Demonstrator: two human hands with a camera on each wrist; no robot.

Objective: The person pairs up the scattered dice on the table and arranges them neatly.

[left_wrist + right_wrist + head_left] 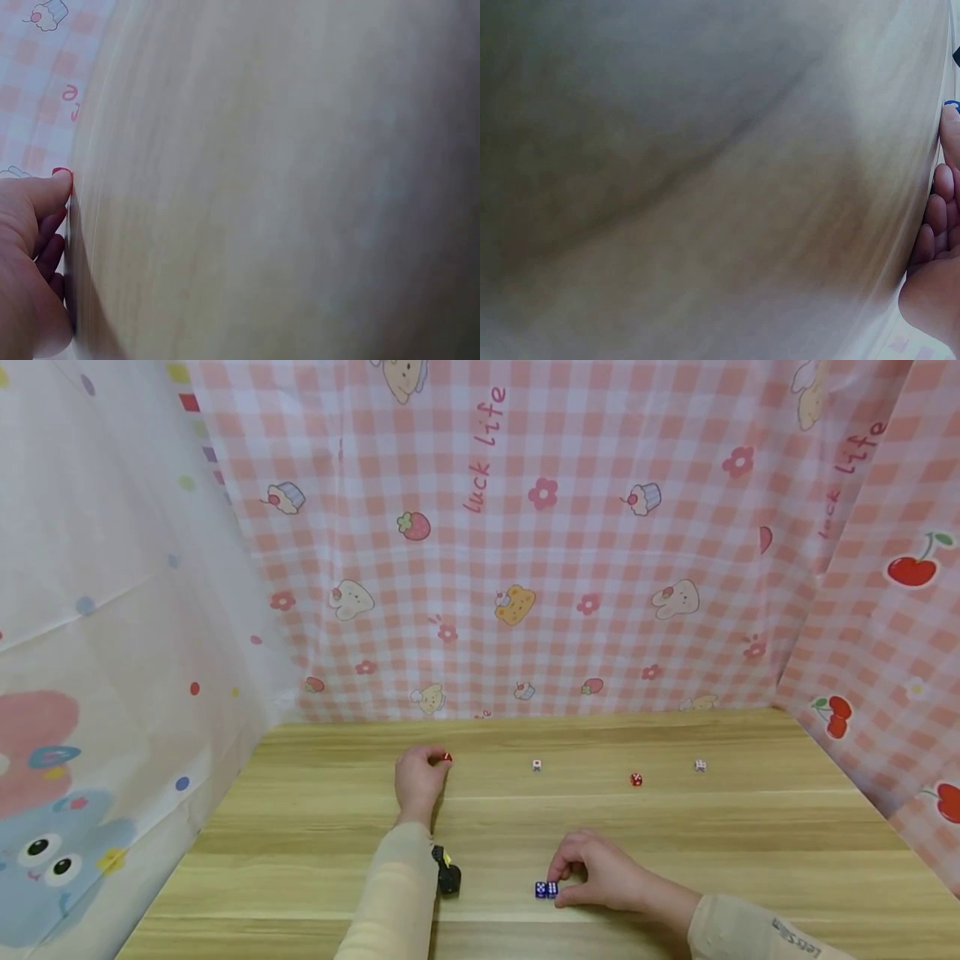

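At the far left of the table, my left hand (420,781) pinches a red die (447,758) between thumb and fingertips. In the left wrist view the thumb covers most of that die, with only a thin red edge showing. Nearer the front, my right hand (600,872) has thumb and index finger around a blue die (552,889) with white pips. A second blue die (541,890) sits right against its left side. The right wrist view catches just a bit of blue at the thumb tip, and the fingers (935,214) curl below it.
Along the back of the wooden table (345,743) lie a white die (536,765), a red die (636,779) and another white die (700,766). A black strap-like object (448,878) is beside the left sleeve. Patterned cloth (525,543) hangs behind the table and at both sides.
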